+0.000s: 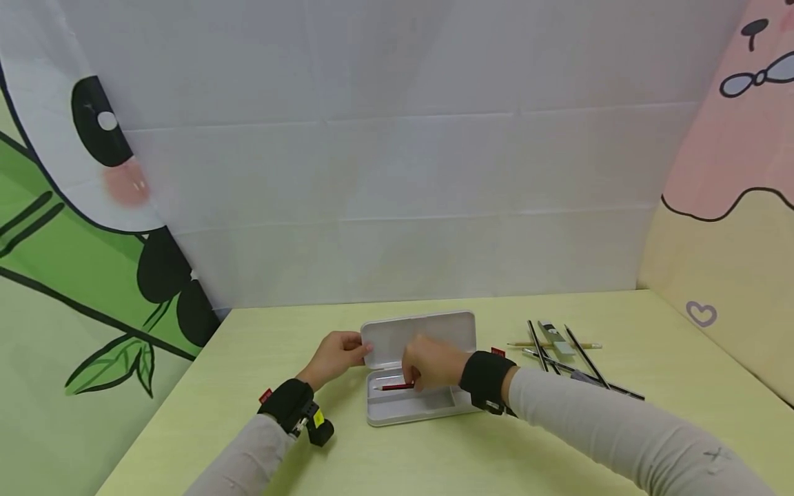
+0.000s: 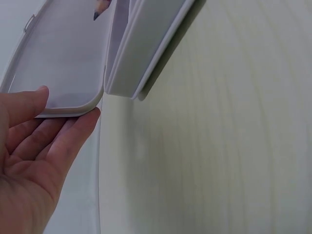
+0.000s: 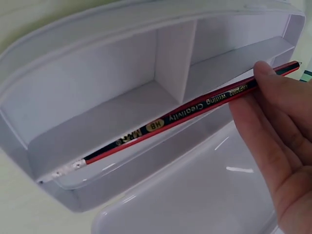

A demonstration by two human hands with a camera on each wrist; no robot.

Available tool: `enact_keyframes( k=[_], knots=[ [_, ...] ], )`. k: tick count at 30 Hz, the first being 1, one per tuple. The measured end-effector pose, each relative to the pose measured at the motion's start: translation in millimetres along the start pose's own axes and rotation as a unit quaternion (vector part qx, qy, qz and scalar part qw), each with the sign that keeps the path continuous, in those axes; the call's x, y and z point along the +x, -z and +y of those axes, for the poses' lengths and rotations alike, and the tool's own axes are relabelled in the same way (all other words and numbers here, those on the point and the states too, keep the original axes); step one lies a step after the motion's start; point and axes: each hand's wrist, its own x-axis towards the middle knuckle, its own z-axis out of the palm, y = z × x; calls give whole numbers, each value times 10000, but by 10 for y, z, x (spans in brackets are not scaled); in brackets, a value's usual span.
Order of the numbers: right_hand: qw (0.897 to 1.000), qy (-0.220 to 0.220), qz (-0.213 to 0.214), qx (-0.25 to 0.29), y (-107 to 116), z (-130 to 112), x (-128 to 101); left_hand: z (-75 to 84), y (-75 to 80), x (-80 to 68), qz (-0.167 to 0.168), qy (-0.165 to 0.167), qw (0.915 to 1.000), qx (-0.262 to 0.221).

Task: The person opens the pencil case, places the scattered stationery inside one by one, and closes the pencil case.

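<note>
1. On the green table (image 1: 434, 461) sits a white pencil box (image 1: 409, 406), lid up.
2. The right hand (image 1: 434, 365) pinches a red-and-black pencil (image 3: 165, 122) and rests it in the box's long slot.
3. The left hand (image 1: 335, 355) holds the lid's corner with thumb and fingers.
4. More pencils (image 1: 558, 355) lie nearby, on the right.

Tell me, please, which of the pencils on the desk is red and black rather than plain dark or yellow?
The red-and-black pencil marked HB, which the right hand holds over the open white case. The other pencils lie loose on the table to the right, untouched.
</note>
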Motion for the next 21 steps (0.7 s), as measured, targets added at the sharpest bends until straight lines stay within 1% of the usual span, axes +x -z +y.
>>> enact_keyframes(
  k=[5,12,21],
  knots=[
    [9999,125,48,-64,-20,13,1,0,2,13,-14,-34,10000,-12],
    [10000,-3,-34,26,-9,2,14,2,13,16,17,-42,10000,-63],
    [9997,50,-169,159,-2,16,18,9,19,-8,-11,-83,9999,-68]
  ],
)
